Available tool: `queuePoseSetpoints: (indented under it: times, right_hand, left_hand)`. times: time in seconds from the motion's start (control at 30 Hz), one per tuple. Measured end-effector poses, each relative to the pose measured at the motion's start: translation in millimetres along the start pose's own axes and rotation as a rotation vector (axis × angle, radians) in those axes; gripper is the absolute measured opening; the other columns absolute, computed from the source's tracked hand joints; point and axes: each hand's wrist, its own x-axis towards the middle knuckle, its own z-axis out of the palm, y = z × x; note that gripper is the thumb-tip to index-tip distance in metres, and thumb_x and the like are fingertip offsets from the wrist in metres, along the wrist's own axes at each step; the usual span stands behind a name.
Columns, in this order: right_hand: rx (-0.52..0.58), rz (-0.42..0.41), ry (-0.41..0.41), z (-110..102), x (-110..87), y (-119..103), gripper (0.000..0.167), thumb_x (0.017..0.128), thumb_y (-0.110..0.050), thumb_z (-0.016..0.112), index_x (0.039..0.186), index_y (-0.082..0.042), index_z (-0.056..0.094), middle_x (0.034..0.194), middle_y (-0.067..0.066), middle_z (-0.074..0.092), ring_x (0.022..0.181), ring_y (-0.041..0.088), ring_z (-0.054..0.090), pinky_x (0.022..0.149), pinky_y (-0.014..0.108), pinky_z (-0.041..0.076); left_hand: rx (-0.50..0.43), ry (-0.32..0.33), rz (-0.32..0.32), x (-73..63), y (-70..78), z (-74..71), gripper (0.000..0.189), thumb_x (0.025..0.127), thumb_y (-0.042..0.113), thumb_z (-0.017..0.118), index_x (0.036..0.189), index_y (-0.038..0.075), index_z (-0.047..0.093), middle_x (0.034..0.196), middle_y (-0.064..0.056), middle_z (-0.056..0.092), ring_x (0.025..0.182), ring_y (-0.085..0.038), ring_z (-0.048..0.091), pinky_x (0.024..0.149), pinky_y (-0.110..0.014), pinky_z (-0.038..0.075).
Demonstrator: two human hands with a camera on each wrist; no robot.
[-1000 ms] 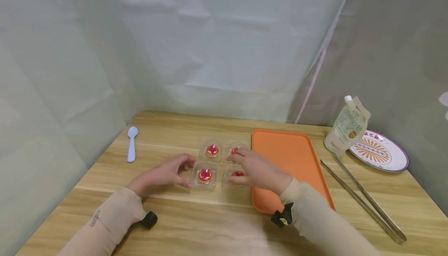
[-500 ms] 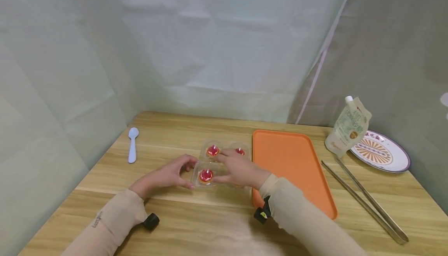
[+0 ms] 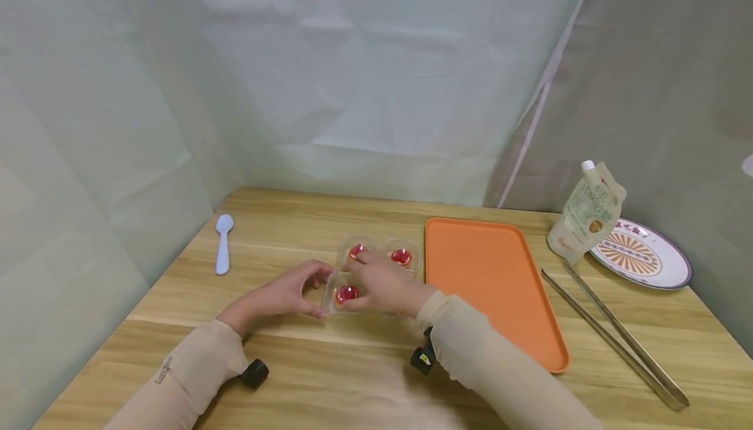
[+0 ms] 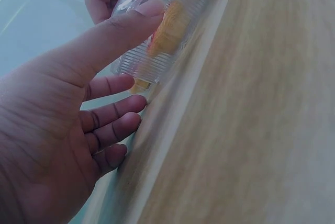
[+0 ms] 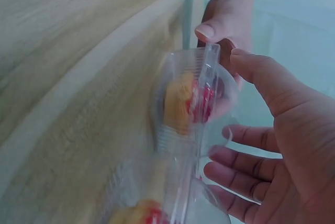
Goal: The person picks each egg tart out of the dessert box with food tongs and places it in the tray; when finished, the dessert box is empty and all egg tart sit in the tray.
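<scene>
Several clear plastic boxes sit in a cluster on the table, each visible one with a red-topped pastry inside. At the left side of the front left box, my left hand has its thumb and fingers spread, the thumb close against the edge. My right hand arches over the same box from the right, fingers loosely bent. In the right wrist view, its thumb and fingers stand apart beside the box. The back right box shows plainly; the front right one is mostly hidden under my right hand.
An orange tray lies right of the boxes. Farther right are metal tongs, a spouted pouch and a patterned plate. A pale spoon lies at the left. Grey cloth hangs behind the table.
My right hand has moved left from the right-hand boxes to above the front left box. My left hand stays at that box's left side.
</scene>
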Motion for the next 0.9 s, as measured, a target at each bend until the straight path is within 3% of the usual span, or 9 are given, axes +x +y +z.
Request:
queuePoseSetpoints:
  times: [0.17,0.33,0.47,0.6,0.9]
  right_hand:
    - [-0.041,0.046,-0.019,3.7,5.1,-5.5,0.066,0.081,-0.059,0.065,0.130,-0.015,0.058,0.130,0.002,0.059,0.123,0.020,0.053,0.106,0.041,0.045]
    - [-0.108,0.077,-0.028,7.5,8.8,-9.0,0.072,0.079,-0.065,0.064,0.131,-0.016,0.057,0.127,0.001,0.058,0.121,0.021,0.053,0.102,0.042,0.048]
    - [-0.137,0.078,-0.025,10.3,10.5,-9.5,0.076,0.077,-0.066,0.065,0.133,-0.015,0.055,0.127,0.001,0.058,0.123,0.021,0.052,0.106,0.042,0.045]
    - [-0.130,0.080,-0.020,11.8,10.8,-9.5,0.078,0.077,-0.065,0.065,0.135,-0.014,0.053,0.129,0.002,0.058,0.125,0.022,0.051,0.110,0.043,0.041]
    - [-0.091,0.083,-0.001,11.8,10.0,-9.6,0.079,0.078,-0.062,0.067,0.138,-0.014,0.051,0.131,0.004,0.057,0.126,0.023,0.050,0.107,0.041,0.045]
  left_hand:
    - [0.003,-0.013,-0.028,-0.1,2.3,-0.9,0.073,0.069,0.033,0.085,0.128,0.006,0.051,0.115,-0.005,0.056,0.098,-0.016,0.050,0.086,-0.023,0.046]
    - [0.017,-0.005,-0.016,-0.1,3.0,-0.7,0.073,0.069,0.031,0.086,0.127,0.003,0.052,0.114,-0.007,0.058,0.097,-0.016,0.051,0.085,-0.024,0.047]
    - [0.031,-0.001,-0.007,0.6,3.6,-0.3,0.073,0.069,0.030,0.086,0.126,0.002,0.052,0.113,-0.008,0.058,0.096,-0.016,0.051,0.084,-0.024,0.047]
    - [0.037,-0.002,-0.014,1.1,3.2,0.3,0.074,0.068,0.031,0.086,0.126,0.002,0.051,0.114,-0.008,0.058,0.097,-0.017,0.051,0.085,-0.024,0.047]
    - [0.036,0.001,-0.011,0.7,2.9,0.9,0.073,0.069,0.030,0.086,0.126,0.002,0.051,0.113,-0.008,0.056,0.097,-0.017,0.051,0.085,-0.025,0.047]
